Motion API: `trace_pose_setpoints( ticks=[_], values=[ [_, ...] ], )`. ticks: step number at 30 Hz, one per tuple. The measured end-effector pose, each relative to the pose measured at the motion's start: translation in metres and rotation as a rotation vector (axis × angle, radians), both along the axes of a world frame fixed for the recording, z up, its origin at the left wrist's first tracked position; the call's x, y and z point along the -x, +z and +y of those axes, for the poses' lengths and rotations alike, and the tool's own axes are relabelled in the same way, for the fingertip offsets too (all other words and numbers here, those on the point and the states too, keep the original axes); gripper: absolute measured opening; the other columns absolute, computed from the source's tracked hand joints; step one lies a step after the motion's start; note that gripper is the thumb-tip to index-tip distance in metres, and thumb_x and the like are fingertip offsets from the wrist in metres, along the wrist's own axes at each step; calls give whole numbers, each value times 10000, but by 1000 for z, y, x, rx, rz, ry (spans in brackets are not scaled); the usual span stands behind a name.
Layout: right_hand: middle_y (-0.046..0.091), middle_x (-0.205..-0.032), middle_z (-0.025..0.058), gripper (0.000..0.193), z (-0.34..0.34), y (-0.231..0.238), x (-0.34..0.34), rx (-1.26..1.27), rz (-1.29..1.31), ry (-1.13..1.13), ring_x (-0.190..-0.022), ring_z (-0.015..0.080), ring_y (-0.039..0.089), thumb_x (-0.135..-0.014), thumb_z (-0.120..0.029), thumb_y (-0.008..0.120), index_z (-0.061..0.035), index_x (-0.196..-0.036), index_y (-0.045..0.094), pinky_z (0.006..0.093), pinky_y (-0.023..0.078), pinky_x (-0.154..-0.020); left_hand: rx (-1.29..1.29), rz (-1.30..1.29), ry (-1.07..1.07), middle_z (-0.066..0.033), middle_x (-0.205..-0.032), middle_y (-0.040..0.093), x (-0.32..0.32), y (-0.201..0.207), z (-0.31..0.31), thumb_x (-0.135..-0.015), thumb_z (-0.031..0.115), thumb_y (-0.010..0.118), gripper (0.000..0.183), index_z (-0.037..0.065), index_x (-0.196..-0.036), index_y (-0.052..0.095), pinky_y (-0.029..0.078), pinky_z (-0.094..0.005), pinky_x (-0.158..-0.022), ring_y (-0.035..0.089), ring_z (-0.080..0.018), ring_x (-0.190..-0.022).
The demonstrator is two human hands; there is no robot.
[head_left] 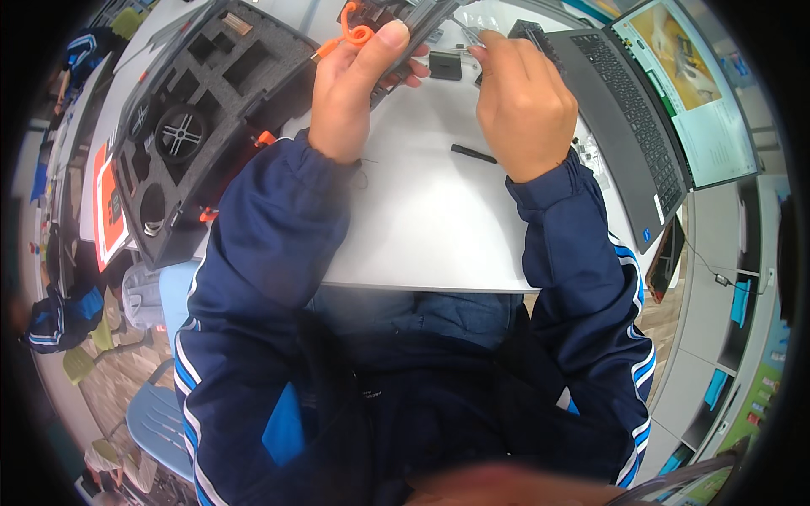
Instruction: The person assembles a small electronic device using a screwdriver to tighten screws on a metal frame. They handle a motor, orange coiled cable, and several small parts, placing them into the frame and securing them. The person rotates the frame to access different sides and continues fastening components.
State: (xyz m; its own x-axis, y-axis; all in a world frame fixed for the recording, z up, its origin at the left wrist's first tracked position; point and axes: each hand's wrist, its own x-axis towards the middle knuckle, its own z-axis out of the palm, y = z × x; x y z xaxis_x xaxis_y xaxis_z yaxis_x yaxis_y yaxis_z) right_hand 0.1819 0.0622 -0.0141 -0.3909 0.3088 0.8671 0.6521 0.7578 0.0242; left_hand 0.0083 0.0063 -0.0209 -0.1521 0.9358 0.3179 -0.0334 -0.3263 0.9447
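My left hand (344, 97) grips a black frame-like part (415, 38) at the table's far side, thumb on top and fingers underneath. A coiled orange cable (358, 35) loops beside that thumb. Close by on the right, my right hand (527, 105) is closed, thumb and fingertips pinched on a thin metallic piece (466, 30) that points toward the black part. Its exact kind is too small to tell. Beyond and between the hands lies a small black box-shaped piece (445, 66). A short black strip (474, 153) rests on the white table (422, 202) beside my right wrist.
An open black case (253, 110) with cut foam and a black wheel (180, 133) stands left. An open laptop (629, 118) sits right, small pale parts (589, 154) near it. An orange-and-white sheet (110, 207) lies beyond the case; a blue chair (160, 422) stands lower left.
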Motion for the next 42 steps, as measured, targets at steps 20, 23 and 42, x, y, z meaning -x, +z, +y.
trace_pose_setpoints(
  ticks=[20,23,42],
  values=[
    [520,-731,-3,190,-4,24,-13,1033,378,492,-506,58,441,-971,-194,581,-9,-999,615,227,342,-462,-178,-123,-124,-119,-1025,649,8,0,3,-910,397,595,499,-35,-1159,593,488,-323,-811,622,-187,-880],
    [586,-729,64,71,-8,15,-1,277,132,141,-584,191,584,-901,-108,656,-38,-903,650,304,462,-556,-166,-100,-101,-120,-1023,649,7,-3,4,-900,364,631,474,-35,-1153,591,489,-320,-807,621,-183,-889],
    [482,-691,-57,268,3,39,-27,1577,430,756,-482,6,319,-1005,-231,507,-15,-936,650,198,222,-418,-230,-90,-160,-137,-1037,644,8,-3,4,-889,365,631,504,-40,-1179,552,490,-328,-810,625,-198,-895]
  ],
)
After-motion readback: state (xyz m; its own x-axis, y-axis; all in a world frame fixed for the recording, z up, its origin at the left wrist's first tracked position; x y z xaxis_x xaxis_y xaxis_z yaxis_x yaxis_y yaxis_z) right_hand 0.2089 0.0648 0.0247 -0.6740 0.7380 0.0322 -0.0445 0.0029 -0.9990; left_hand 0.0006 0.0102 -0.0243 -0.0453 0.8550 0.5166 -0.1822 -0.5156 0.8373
